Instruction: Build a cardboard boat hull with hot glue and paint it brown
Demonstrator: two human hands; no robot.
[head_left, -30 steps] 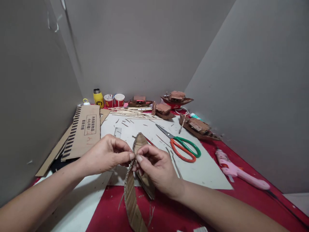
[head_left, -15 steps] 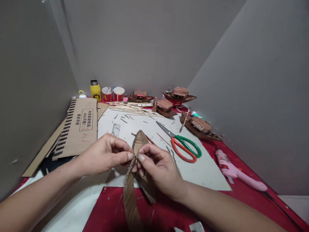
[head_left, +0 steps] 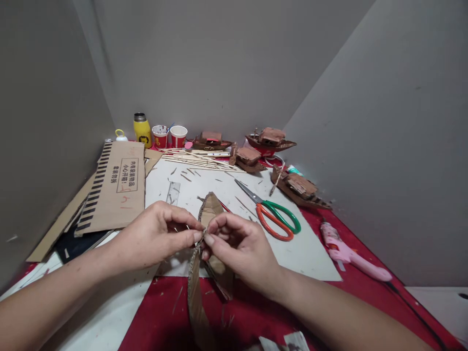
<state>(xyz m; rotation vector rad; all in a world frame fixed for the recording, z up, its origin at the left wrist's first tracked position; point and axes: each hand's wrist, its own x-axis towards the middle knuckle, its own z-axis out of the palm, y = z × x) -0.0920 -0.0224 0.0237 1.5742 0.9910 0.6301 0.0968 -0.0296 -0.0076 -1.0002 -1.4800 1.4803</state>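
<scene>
Curved pieces of brown corrugated cardboard (head_left: 212, 208) stand up between my hands, with a long strip hanging down toward the red cloth. My left hand (head_left: 171, 234) pinches the cardboard's edge between thumb and index finger. Right beside it, my right hand (head_left: 237, 243) has its thumb and fingers closed on the same spot, the fingertips of both hands nearly touching. Just behind the right hand lie scissors (head_left: 276, 219) with one orange and one green handle, blades half apart. Part of the cardboard is hidden behind the right hand.
Brown boat models (head_left: 298, 187) stand at the back and right. A pink glue gun (head_left: 351, 256) lies at the right edge. Printed cardboard (head_left: 113, 195) is at left. Thin sticks (head_left: 197, 160), a yellow bottle (head_left: 142, 131) and paper cups (head_left: 178, 136) are at the back.
The whole view has shifted slightly, so table objects sit a little higher and more to the left. Both hands still pinch the cardboard, whose hanging strip has swung slightly.
</scene>
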